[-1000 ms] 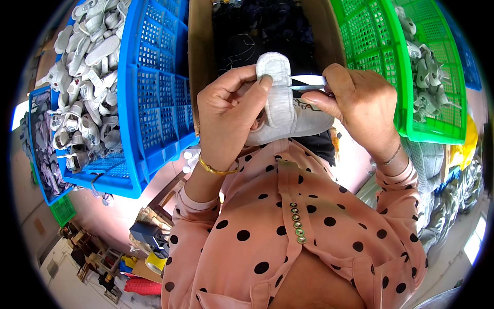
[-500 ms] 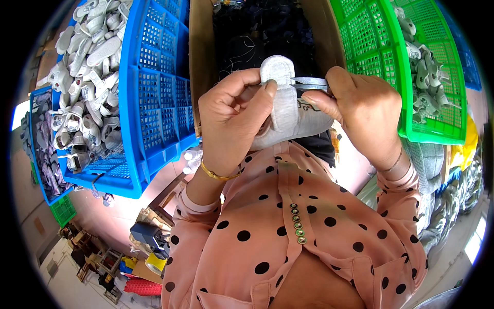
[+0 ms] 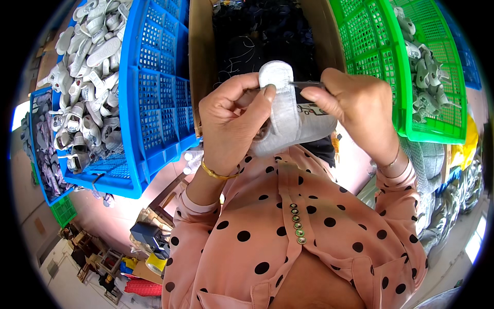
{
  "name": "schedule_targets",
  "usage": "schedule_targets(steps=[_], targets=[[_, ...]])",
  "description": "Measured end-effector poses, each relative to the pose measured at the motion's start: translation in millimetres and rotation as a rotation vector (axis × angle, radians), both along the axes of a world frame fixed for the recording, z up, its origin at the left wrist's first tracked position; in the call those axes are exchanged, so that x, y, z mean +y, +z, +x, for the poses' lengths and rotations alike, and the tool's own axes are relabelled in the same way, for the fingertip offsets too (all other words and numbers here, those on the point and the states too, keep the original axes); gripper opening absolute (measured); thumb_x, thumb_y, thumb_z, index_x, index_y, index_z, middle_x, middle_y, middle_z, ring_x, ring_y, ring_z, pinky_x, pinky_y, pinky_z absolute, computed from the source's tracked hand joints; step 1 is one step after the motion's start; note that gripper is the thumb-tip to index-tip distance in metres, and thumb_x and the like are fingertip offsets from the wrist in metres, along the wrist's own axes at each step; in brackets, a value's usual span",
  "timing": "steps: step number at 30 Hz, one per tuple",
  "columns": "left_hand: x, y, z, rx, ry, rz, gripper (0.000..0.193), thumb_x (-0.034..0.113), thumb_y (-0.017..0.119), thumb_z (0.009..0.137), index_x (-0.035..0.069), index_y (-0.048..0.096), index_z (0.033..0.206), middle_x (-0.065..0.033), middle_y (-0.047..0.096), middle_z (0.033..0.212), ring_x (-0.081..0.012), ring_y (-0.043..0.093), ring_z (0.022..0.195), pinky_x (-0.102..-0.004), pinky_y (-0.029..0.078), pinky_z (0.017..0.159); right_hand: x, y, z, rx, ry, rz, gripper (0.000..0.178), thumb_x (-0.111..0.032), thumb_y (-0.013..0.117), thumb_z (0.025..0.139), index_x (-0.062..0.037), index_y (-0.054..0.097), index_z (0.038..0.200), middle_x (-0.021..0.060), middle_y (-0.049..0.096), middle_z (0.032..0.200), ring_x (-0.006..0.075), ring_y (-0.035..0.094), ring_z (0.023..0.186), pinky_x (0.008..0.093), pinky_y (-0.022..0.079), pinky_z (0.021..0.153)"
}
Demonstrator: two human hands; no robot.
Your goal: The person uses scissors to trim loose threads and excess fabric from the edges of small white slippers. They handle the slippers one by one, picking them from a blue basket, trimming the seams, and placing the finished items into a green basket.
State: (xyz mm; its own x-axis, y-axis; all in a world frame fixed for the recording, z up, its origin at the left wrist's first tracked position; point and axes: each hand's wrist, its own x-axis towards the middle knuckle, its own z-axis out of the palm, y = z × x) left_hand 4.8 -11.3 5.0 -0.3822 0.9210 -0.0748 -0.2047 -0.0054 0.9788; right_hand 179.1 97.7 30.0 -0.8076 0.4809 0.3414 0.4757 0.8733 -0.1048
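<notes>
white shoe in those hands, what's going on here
A person's left hand grips a small white shoe, thumb on its flap. Their right hand holds a slim tool, its tip at the flap's right edge. Beyond, an open carton of dark material stands between a blue basket of shoes and a green basket.

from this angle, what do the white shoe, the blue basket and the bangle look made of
White shoe: probably fabric, matte, judging by the soft, creased surface and the strap's stitched edge.
Blue basket: most likely moulded plastic, slightly glossy, with a regular lattice of holes.
Bangle: shiny, gold-coloured, likely metal; solid or plated, I can't tell.
</notes>
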Motion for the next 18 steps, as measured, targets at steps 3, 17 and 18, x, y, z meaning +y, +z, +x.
schedule_targets(steps=[3, 17, 18], targets=[[-1.3, 1.5, -2.5, -0.002, -0.012, -0.013, 0.013, 0.0, 0.065, 0.088, -0.005, 0.065, 0.1, 0.0008, 0.061, 0.067, 0.0011, 0.047, 0.053, -0.0158, 0.033, 0.045, 2.0, -3.6, -1.5, 0.264, -0.156, -0.432, 0.042, -0.048, 0.067, 0.082, -0.0086, 0.056, 0.073, 0.005, 0.055, 0.053, 0.0226, 0.061, 0.05, 0.0314, 0.044, 0.044], [0.8, 2.2, -2.8, 0.085, -0.037, -0.012, 0.011, 0.001, 0.065, 0.088, -0.005, 0.064, 0.098, -0.0009, 0.063, 0.067, 0.0011, 0.048, 0.053, -0.016, 0.034, 0.044, 1.7, -17.6, -15.4, 0.323, -0.057, -0.419, 0.03, -0.025, 0.073, 0.08, -0.0094, 0.062, 0.103, 0.007, 0.062, 0.07, 0.0175, 0.057, 0.053, 0.0283, 0.048, 0.053], [1.8, 3.3, -1.9, 0.095, -0.044, -0.004, 0.011, 0.001, 0.065, 0.088, -0.005, 0.064, 0.098, -0.0008, 0.062, 0.066, 0.0011, 0.048, 0.052, -0.0161, 0.034, 0.044, -5.9, -18.6, -16.8, 0.228, -0.015, -0.43, 0.029, -0.026, 0.071, 0.081, -0.0083, 0.062, 0.102, 0.0074, 0.064, 0.073, 0.0198, 0.059, 0.055, 0.0289, 0.049, 0.053]])
